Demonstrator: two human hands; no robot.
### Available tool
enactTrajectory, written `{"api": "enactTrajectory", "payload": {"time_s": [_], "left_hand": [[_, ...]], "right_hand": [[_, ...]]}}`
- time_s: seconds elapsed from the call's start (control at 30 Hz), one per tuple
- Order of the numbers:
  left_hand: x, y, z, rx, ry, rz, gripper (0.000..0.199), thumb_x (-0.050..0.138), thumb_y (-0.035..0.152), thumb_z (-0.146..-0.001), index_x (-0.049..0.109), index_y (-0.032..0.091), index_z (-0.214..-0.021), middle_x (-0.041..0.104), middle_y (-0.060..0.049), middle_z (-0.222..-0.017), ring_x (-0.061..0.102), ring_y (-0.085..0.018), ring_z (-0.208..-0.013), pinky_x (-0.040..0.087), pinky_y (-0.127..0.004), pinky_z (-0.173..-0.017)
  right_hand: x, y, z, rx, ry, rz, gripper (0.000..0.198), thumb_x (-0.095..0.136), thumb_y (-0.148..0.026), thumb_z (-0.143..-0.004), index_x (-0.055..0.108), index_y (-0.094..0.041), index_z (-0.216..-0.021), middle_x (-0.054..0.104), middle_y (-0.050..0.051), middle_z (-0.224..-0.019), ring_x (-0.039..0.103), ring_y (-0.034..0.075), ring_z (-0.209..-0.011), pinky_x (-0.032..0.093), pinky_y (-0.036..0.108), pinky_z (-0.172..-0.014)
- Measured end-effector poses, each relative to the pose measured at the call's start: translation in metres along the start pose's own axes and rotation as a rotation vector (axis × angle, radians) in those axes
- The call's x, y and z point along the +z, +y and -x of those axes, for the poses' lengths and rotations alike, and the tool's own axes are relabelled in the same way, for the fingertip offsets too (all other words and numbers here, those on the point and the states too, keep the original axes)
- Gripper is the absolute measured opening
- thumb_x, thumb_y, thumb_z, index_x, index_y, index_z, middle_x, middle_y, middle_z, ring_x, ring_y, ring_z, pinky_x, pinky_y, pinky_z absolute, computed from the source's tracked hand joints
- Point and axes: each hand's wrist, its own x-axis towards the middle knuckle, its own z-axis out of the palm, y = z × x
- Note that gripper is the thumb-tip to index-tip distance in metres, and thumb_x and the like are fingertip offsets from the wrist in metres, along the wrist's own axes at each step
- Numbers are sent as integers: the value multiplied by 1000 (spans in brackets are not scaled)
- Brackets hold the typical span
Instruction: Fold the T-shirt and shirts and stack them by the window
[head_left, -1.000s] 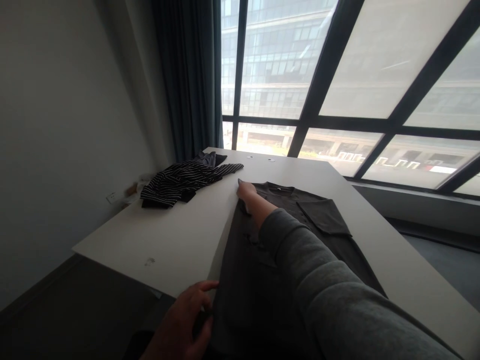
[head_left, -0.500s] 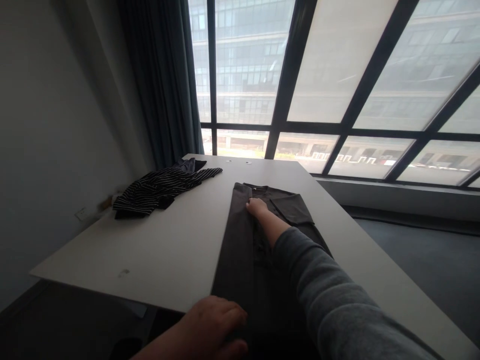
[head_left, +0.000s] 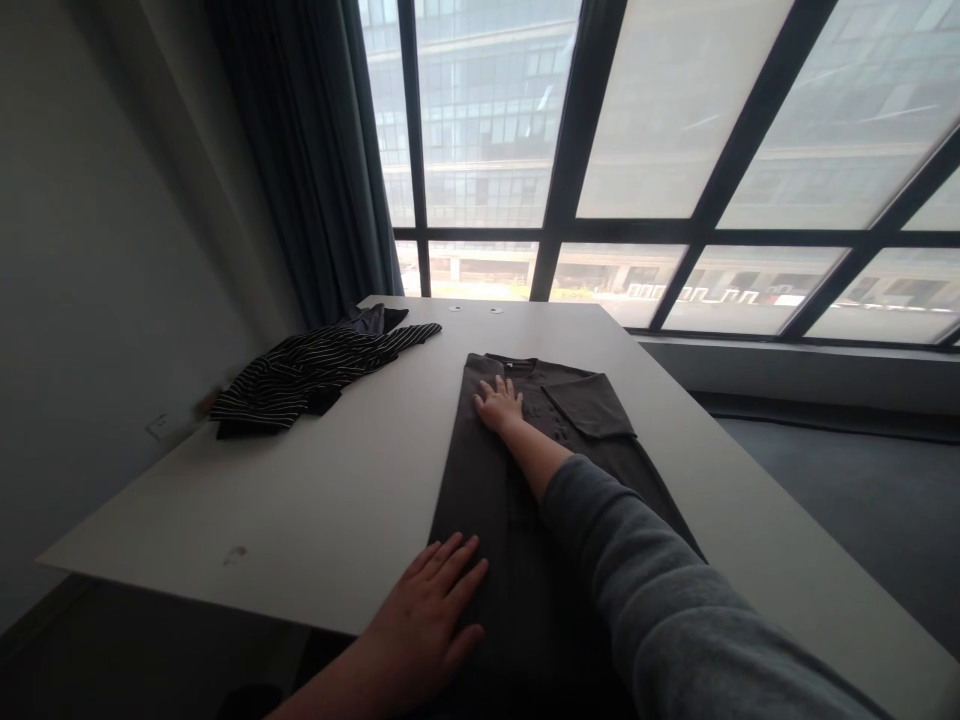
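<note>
A dark grey shirt [head_left: 480, 470] lies lengthwise on the white table, its neckline at the far end. Its left side is folded inward in a long strip, and a sleeve [head_left: 592, 405] lies folded across the right side. My right hand [head_left: 499, 405] rests flat on the folded strip near the collar, fingers spread. Nearer to me, my left hand [head_left: 431, 605] lies on the strip's left edge with its fingers stretched out. The shirt's near end is dark, and my right forearm covers part of its middle.
A black garment with white stripes [head_left: 300, 375] lies crumpled at the table's far left, with a dark cloth [head_left: 371, 320] behind it. The white table [head_left: 330, 500] ends before a large window. A dark curtain [head_left: 307, 150] hangs at the left, beside a wall socket [head_left: 159, 427].
My right hand has let go of the shirt's folded edge and now lies flat on it. My left hand has opened out and moved slightly forward onto the cloth.
</note>
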Motion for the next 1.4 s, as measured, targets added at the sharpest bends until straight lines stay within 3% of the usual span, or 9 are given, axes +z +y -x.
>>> {"api": "enactTrajectory", "payload": {"time_s": [0.1, 0.23, 0.47, 0.83, 0.97, 1.17, 1.27, 1.4], "left_hand": [[-10, 2, -7, -52, -1, 30, 59, 60, 43, -103, 46, 33, -160, 37, -5, -171, 38, -32, -156, 40, -54, -125], [-15, -1, -20, -80, -5, 26, 61, 60, 44, -103, 43, 37, -162, 30, -7, -174, 31, -34, -159, 36, -60, -125], [-5, -10, -30, -85, -44, 9, 71, 64, 46, -101, 35, 39, -166, 19, -7, -176, 25, -34, -162, 28, -58, -130], [-34, -57, -75, -133, -175, -27, 66, 58, 51, -104, 36, 40, -165, 16, -7, -177, 17, -36, -163, 20, -65, -129], [-36, -60, -76, -113, -183, -42, 70, 61, 49, -103, 35, 35, -166, 16, -11, -176, 14, -36, -163, 17, -64, -130], [-39, -46, -57, 97, -212, -11, 82, 68, 47, -98, 32, 23, -168, 15, -15, -176, 20, -34, -163, 21, -56, -132], [-42, -41, -45, 155, -226, 1, 84, 71, 45, -96, 32, 24, -168, 17, -14, -176, 22, -35, -162, 25, -56, -131], [-45, -37, -32, 197, -224, -20, 82, 72, 39, -96, 33, 27, -167, 23, -12, -175, 26, -35, -161, 31, -56, -128]], "right_hand": [[-9, 18, -20, 106, 31, 5, 70, 33, -65, -106, 30, -35, -169, -1, 10, -179, -5, 41, -163, 4, 67, -126], [-15, 36, -46, 222, -107, 0, 81, 34, -77, -101, 25, -35, -170, 3, 14, -178, 3, 46, -162, 1, 70, -124], [-10, 28, -73, 241, -168, 30, 85, 25, -80, -100, 12, -36, -172, -3, 13, -178, -4, 47, -161, -5, 73, -121], [-8, 20, -130, 246, -154, 36, 83, 23, -79, -100, 14, -38, -172, -2, 12, -178, -4, 46, -162, -5, 72, -122], [-7, 25, -147, 238, -147, 42, 84, 22, -80, -100, 13, -37, -172, -1, 14, -178, -2, 48, -162, -4, 75, -121], [-5, 23, -138, 174, -77, 46, 81, 21, -72, -104, 15, -30, -173, -2, 16, -178, -1, 45, -162, 3, 72, -124], [-8, 29, -119, 42, 1, 116, 75, 20, -62, -108, 15, -26, -173, -5, 13, -178, -4, 38, -164, 5, 64, -129], [-27, 88, -95, -127, 31, 202, 75, 20, -63, -108, 18, -25, -173, 4, 12, -178, 2, 33, -165, 8, 58, -131]]}}
